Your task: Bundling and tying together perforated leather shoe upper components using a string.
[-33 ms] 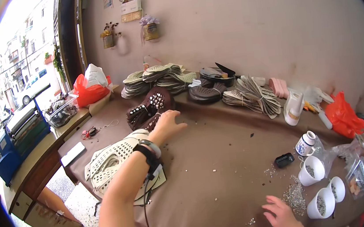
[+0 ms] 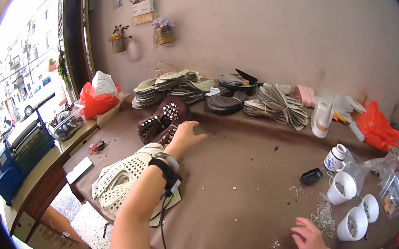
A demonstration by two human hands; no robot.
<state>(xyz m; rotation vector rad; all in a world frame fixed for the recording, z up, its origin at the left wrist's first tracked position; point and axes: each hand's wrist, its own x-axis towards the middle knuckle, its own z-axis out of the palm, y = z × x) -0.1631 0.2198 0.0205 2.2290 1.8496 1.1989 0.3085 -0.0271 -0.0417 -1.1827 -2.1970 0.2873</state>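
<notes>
My left hand (image 2: pixel 189 134) reaches over the table with its fingers loosely stretched out and nothing held. It is beside dark brown leather shoe uppers set with shiny studs (image 2: pixel 171 110), partly covering the nearest one. Under my left forearm lies a stack of cream perforated shoe uppers (image 2: pixel 122 176). At the near right, my right hand (image 2: pixel 310 237) is open, fingers apart and empty, next to a scattered heap of small silvery studs (image 2: pixel 323 216). Right of that heap stand white cups (image 2: pixel 341 187) with similar studs inside.
Bundled shoe uppers (image 2: pixel 278 106) line the back ledge. At right are a black oval object (image 2: pixel 311 176), a white-and-blue mug (image 2: pixel 335 157), a white bottle (image 2: pixel 322 120) and a red plastic bag (image 2: pixel 377 126). A white phone-like slab (image 2: pixel 79 170) lies at the left edge. A cable hangs from my left wrist.
My left forearm has shifted slightly to the right. The right hand has moved a little down and to the right. Both hands stay empty.
</notes>
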